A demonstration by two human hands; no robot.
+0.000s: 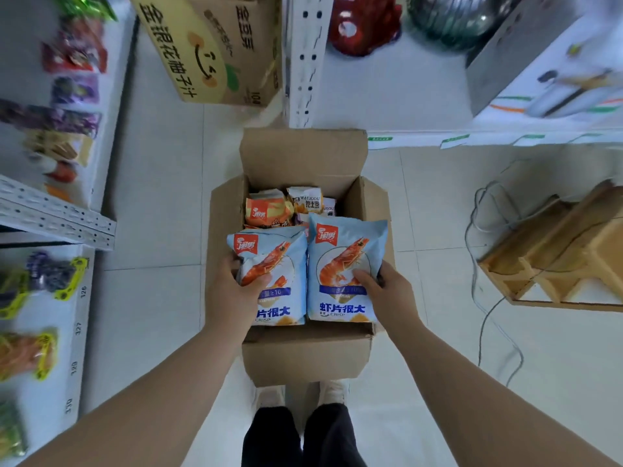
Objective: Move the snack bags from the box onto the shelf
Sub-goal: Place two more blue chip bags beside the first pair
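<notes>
Two prawn-crisp bags, left bag (pixel 269 264) gripped by left hand (pixel 236 291), right bag (pixel 344 261) by right hand (pixel 381 288), over box (pixel 303 352), likely for shelving together.

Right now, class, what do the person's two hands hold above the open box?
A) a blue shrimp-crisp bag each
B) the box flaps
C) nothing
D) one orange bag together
A: the left hand grips the first blue bag and the right hand grips the second blue bag, both printed with a shrimp.

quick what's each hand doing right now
Left hand: grips the left shrimp crisp bag.
Right hand: grips the right shrimp crisp bag.
</notes>
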